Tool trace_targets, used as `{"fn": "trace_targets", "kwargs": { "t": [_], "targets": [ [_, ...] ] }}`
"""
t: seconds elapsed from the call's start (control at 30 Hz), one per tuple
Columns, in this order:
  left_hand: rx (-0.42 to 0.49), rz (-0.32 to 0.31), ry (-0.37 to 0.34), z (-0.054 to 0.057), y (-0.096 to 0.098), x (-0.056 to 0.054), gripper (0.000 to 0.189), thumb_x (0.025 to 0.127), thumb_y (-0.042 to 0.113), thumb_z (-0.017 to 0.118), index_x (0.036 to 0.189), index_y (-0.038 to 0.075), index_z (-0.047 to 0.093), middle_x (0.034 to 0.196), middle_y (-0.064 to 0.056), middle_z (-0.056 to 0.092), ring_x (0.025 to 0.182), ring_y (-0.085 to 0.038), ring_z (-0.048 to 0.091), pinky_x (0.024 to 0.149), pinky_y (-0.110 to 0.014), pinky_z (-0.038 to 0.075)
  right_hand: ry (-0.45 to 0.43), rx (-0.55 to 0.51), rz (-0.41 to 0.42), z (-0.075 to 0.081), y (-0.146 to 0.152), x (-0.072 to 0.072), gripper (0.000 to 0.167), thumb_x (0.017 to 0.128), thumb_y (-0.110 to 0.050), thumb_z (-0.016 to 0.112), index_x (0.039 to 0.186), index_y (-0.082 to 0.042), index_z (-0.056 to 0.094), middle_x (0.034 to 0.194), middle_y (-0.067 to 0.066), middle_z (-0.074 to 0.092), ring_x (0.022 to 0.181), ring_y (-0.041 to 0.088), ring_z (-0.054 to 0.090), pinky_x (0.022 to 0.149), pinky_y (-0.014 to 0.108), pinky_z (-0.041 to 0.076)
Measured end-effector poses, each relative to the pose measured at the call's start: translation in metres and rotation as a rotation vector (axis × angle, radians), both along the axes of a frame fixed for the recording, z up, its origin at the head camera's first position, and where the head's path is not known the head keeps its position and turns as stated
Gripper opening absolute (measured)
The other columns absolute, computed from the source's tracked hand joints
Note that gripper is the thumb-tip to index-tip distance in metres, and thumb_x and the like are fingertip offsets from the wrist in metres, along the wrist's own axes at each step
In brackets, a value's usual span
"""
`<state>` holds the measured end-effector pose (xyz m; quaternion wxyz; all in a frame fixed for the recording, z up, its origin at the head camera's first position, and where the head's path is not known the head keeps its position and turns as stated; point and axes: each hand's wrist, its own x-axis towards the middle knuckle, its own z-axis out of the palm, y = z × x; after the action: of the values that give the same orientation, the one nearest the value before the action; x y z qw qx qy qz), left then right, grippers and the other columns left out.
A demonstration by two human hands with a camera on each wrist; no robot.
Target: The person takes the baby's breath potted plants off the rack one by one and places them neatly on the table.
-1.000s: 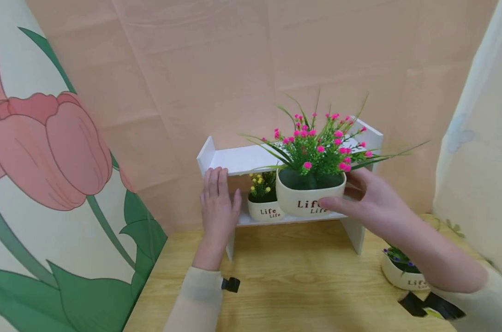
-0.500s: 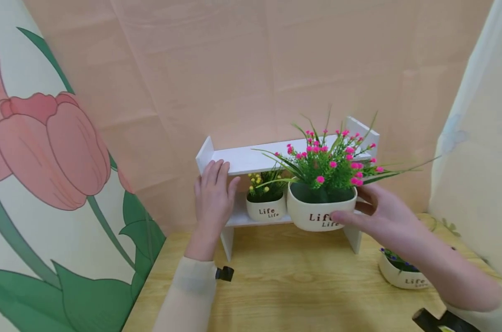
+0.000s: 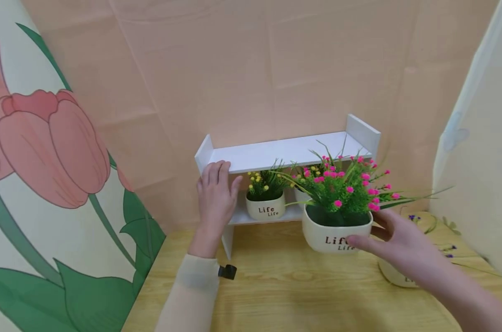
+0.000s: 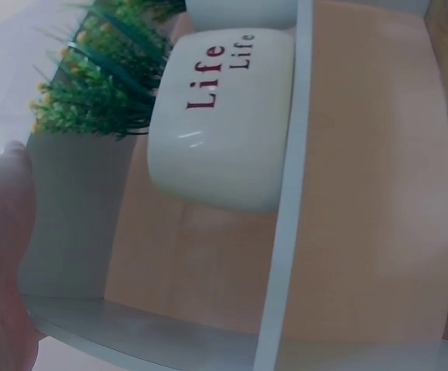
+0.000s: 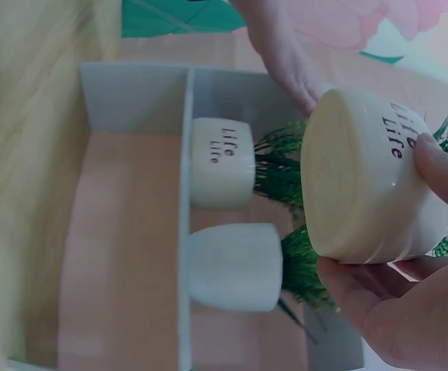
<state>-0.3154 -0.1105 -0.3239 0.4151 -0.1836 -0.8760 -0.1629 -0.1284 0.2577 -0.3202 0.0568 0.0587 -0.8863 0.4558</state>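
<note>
My right hand (image 3: pixel 400 240) grips a white flower pot (image 3: pixel 336 237) by its right side, thumb on the front near the "Life" lettering. Pink flowers and long green leaves fill this pot, which hangs in front of the white shelf (image 3: pixel 271 154). From the right wrist camera, the held pot's bare underside (image 5: pixel 333 174) shows. My left hand (image 3: pixel 217 196) rests on the shelf's left end, fingers extended over the edge of the top board. On the lower board stands a yellow-flowered pot (image 3: pixel 265 207), and beside it a second pot (image 5: pixel 237 267), partly hidden behind the held one in the head view.
On the wooden table (image 3: pixel 276 286), another pot (image 3: pixel 394 274) with small purple flowers stands at the right, partly behind my right forearm. A pink cloth (image 3: pixel 242 69) hangs behind the shelf. A tulip-printed panel (image 3: pixel 47 147) rises on the left.
The pink-flowered pot has moved down and to the right with my right hand, away from the top board. The second pot on the lower board has come into sight. My left hand stays at the shelf.
</note>
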Motion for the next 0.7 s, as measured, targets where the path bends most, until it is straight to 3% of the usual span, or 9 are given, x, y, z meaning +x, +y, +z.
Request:
{"fn": "trace_targets", "kwargs": {
  "t": [0.17, 0.43, 0.6, 0.7],
  "targets": [
    [0.002, 0.000, 0.027, -0.007, 0.000, -0.003, 0.056, 0.115, 0.047, 0.053, 0.154, 0.007, 0.049, 0.153, -0.013, 0.049, 0.147, -0.036, 0.038, 0.114, -0.061, 0.039, -0.029, 0.008, -0.038, -0.020, 0.006, 0.005, 0.090, 0.101, -0.033, 0.085, 0.162, 0.013, 0.036, 0.161, 0.039, 0.045, 0.141, 0.057, 0.055, 0.086, 0.014, 0.055],
    [0.010, -0.004, 0.021, -0.010, 0.000, -0.005, 0.056, 0.116, 0.048, 0.051, 0.155, 0.009, 0.045, 0.154, -0.012, 0.046, 0.149, -0.035, 0.035, 0.115, -0.061, 0.036, -0.112, -0.093, -0.020, -0.058, 0.013, 0.010, 0.088, 0.103, -0.030, 0.082, 0.162, 0.012, 0.033, 0.155, 0.034, 0.055, 0.138, 0.049, 0.062, 0.087, 0.022, 0.059],
    [0.006, -0.005, 0.021, -0.009, 0.000, -0.007, 0.055, 0.116, 0.048, 0.051, 0.155, 0.010, 0.045, 0.154, -0.012, 0.046, 0.149, -0.035, 0.035, 0.116, -0.062, 0.036, -0.145, -0.111, -0.041, -0.082, 0.018, 0.011, 0.081, 0.103, -0.029, 0.082, 0.158, 0.012, 0.038, 0.156, 0.037, 0.052, 0.140, 0.052, 0.058, 0.088, 0.023, 0.060],
    [0.008, 0.001, 0.018, -0.009, 0.000, -0.008, 0.056, 0.116, 0.048, 0.051, 0.156, 0.010, 0.045, 0.154, -0.012, 0.046, 0.149, -0.035, 0.035, 0.117, -0.062, 0.036, -0.126, -0.070, -0.055, -0.094, 0.019, 0.010, 0.081, 0.102, -0.030, 0.084, 0.156, 0.013, 0.042, 0.153, 0.039, 0.054, 0.138, 0.055, 0.059, 0.088, 0.023, 0.060]
  ]
}}
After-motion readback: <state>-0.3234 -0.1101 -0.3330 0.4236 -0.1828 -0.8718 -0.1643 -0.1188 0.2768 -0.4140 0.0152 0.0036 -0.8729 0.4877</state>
